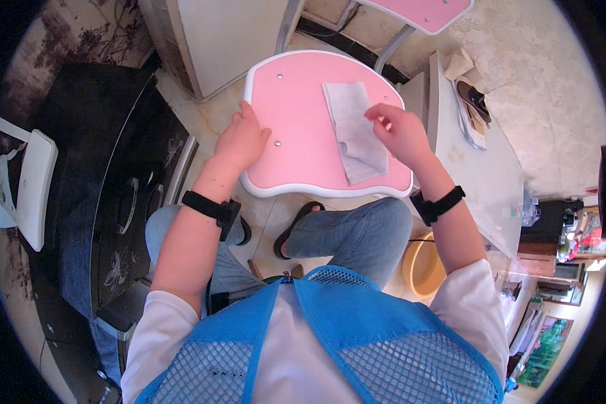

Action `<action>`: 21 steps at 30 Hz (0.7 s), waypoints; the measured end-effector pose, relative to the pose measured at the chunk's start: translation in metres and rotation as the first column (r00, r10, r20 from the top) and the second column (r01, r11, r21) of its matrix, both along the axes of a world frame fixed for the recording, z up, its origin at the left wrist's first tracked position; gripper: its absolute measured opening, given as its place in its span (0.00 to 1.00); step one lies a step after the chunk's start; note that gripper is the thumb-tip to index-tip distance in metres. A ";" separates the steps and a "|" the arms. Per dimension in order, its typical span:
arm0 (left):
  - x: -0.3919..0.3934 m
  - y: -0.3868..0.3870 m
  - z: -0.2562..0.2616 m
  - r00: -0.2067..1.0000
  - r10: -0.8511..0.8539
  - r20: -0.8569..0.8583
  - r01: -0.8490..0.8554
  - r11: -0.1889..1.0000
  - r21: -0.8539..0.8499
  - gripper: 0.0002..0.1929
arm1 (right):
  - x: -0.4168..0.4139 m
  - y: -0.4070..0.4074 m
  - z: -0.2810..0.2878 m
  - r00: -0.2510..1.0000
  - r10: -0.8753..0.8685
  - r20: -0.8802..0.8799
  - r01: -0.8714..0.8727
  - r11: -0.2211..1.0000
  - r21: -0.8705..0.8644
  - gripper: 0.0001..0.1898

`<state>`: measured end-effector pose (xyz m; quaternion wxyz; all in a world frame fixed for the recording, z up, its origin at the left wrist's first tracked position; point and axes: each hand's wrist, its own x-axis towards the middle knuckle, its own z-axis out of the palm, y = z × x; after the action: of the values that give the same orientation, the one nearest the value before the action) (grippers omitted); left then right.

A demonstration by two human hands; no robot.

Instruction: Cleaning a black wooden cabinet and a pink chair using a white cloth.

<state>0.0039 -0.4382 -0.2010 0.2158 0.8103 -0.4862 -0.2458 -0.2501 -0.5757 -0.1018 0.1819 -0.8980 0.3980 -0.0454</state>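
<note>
A pink chair seat (303, 116) with a white rim and metal screw heads is in front of my knees. On its right half lies a folded pale grey cloth (356, 131), creased near its lower end. My left hand (243, 134) grips the seat's left edge, thumb on the pink top; some of its fingers are hidden. Over the right edge of the cloth is my right hand (396, 131), fingers loosely curled and apart, with nothing visible in them. Whether its fingertips touch the cloth, I cannot tell.
The chair's pink backrest (424, 12) is at the top, on a grey metal frame. A white cabinet (477, 166) on the right bears a dark shoe (472, 100). A yellow bucket (424, 270) stands below it. On the left is a black cabinet (126, 151) with a white router-like box (38, 189).
</note>
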 end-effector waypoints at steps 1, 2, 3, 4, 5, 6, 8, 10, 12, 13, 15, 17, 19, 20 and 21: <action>0.001 0.000 0.000 1.000 0.003 0.000 -0.003 1.000 0.003 0.40 | -0.003 0.004 -0.002 1.000 0.003 0.000 -0.003 1.000 0.003 0.14; 0.002 0.001 0.001 1.000 0.002 -0.005 -0.002 1.000 0.018 0.40 | -0.007 0.010 -0.004 0.994 0.112 0.007 -0.113 0.992 0.061 0.13; 0.001 0.000 0.001 1.000 -0.002 -0.014 0.003 1.000 0.029 0.39 | -0.012 0.016 -0.006 0.976 0.216 0.017 -0.217 0.969 0.115 0.13; 0.001 0.000 0.001 1.000 -0.002 -0.015 0.003 1.000 0.031 0.39 | -0.015 0.023 -0.010 0.976 0.216 0.016 -0.216 0.969 0.117 0.13; 0.000 0.000 0.000 1.000 0.004 -0.015 -0.004 1.000 0.015 0.39 | -0.016 0.031 -0.016 0.963 0.268 -0.007 -0.268 0.963 -0.030 0.15; -0.001 -0.001 0.000 1.000 0.006 -0.014 -0.006 1.000 -0.004 0.38 | -0.018 0.034 -0.022 0.950 0.311 -0.037 -0.313 0.933 -0.176 0.17; -0.002 -0.002 0.001 1.000 0.004 -0.008 -0.004 1.000 0.003 0.38 | -0.025 0.029 -0.033 0.958 0.283 -0.050 -0.287 0.931 -0.225 0.18; -0.001 -0.003 -0.001 1.000 0.006 0.000 -0.006 1.000 0.011 0.38 | -0.025 0.023 -0.033 0.964 0.258 -0.060 -0.264 0.925 -0.273 0.20; 0.000 -0.002 -0.004 1.000 0.002 0.008 -0.002 1.000 -0.017 0.37 | -0.025 0.018 -0.028 1.000 -0.021 -0.017 0.021 1.000 0.000 0.18; 0.000 -0.002 -0.003 1.000 0.003 0.008 -0.003 1.000 -0.017 0.37 | -0.027 0.014 -0.027 1.000 -0.021 -0.017 0.021 1.000 0.000 0.18; 0.001 -0.003 -0.003 0.999 -0.013 0.040 0.011 0.998 0.057 0.41 | -0.034 0.003 -0.024 0.974 -0.130 0.186 0.074 0.957 0.281 0.12; -0.001 -0.004 -0.002 0.999 -0.020 0.041 0.018 0.999 0.051 0.41 | -0.054 -0.022 -0.033 0.970 -0.108 0.218 0.007 0.908 0.419 0.11; 0.000 -0.002 -0.002 0.999 -0.018 0.043 0.015 0.999 0.052 0.41 | -0.049 -0.024 -0.031 0.964 -0.083 0.253 -0.074 0.831 0.552 0.11; 0.000 0.000 -0.001 1.000 0.001 0.026 -0.002 0.999 0.034 0.40 | -0.046 -0.024 -0.030 0.961 -0.140 0.236 -0.019 0.823 0.568 0.13; -0.001 0.000 0.001 1.000 0.016 0.007 -0.016 1.000 0.011 0.39 | -0.041 -0.021 -0.025 0.955 -0.200 0.218 0.038 0.815 0.579 0.14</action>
<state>0.0027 -0.4378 -0.2001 0.2115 0.8163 -0.4790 -0.2438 -0.2907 -0.5962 -0.1272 0.4902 -0.7611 0.4209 -0.0576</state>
